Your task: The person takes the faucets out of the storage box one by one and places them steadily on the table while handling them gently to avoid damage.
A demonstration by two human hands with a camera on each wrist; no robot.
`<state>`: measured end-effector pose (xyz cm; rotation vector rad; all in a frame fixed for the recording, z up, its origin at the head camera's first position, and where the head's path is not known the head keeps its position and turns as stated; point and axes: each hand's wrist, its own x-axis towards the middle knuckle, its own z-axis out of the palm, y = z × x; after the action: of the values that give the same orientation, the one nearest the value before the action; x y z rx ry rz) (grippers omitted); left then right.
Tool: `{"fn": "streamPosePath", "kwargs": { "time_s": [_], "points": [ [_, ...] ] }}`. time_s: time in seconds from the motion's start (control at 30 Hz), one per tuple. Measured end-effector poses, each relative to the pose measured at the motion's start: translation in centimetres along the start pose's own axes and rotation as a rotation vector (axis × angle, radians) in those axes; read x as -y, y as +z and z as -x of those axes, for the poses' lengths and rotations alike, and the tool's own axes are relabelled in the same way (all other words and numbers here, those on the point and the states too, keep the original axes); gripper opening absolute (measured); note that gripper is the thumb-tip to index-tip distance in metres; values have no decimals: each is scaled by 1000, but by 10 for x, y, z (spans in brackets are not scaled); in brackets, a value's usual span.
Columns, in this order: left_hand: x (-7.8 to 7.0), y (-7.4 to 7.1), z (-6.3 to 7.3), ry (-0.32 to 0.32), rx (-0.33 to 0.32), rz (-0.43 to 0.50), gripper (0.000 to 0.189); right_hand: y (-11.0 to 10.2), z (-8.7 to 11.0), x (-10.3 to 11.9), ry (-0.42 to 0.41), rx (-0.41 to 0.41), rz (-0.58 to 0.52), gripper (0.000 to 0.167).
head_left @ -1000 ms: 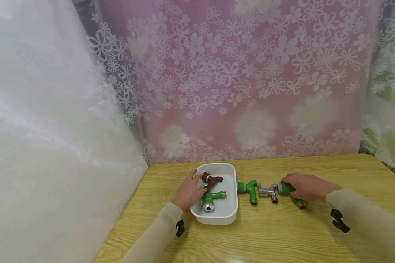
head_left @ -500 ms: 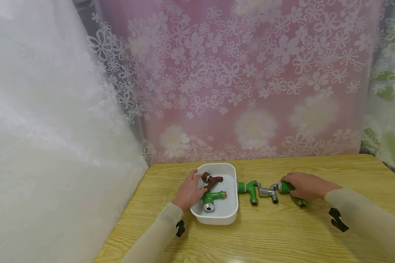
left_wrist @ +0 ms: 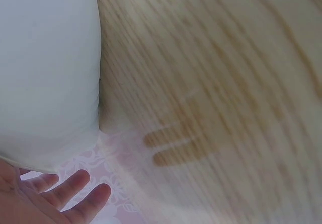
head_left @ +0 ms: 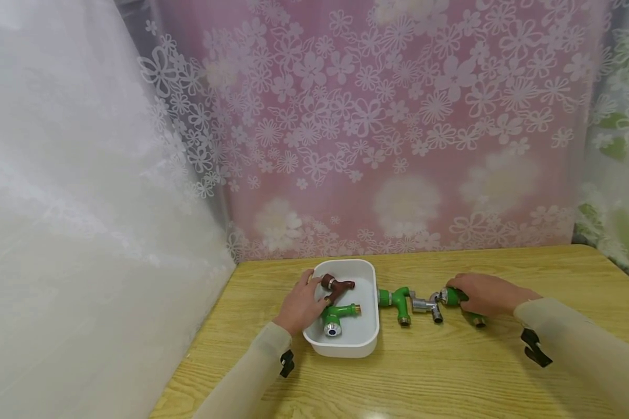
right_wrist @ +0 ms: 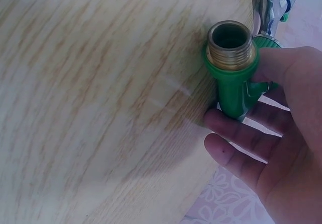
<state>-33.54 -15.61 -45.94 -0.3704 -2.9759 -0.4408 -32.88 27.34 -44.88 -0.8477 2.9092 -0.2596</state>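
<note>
No text, label, brand or number can be read in any view. On the round silvery cap (head_left: 332, 327) of the green tap with brass-coloured threaded end (head_left: 342, 312), right of the left hand's (head_left: 297, 306) fingers, a dark round spot (head_left: 332, 333) is seen; whether a sign, cannot be told.

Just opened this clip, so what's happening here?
A person's right hand grips a green tap at the right end of a row on the wooden table; whether it is lifted is unclear. Their left hand rests at the left edge of a white tray, which holds a brown tap and a second green tap. Between tray and right hand lie a third green tap and a silver tap.
</note>
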Motion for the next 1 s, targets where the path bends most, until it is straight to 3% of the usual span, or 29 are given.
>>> {"fn": "streamPosePath", "kwargs": {
  "time_s": [0.27,1.0],
  "points": [
    [1,-1,0,2,-2,41,59,-3,0,-1,-1,-9,30,45],
    [3,1,1,-1,10,41,60,-1,-2,-1,-6,-7,60,46]
  ]
}}
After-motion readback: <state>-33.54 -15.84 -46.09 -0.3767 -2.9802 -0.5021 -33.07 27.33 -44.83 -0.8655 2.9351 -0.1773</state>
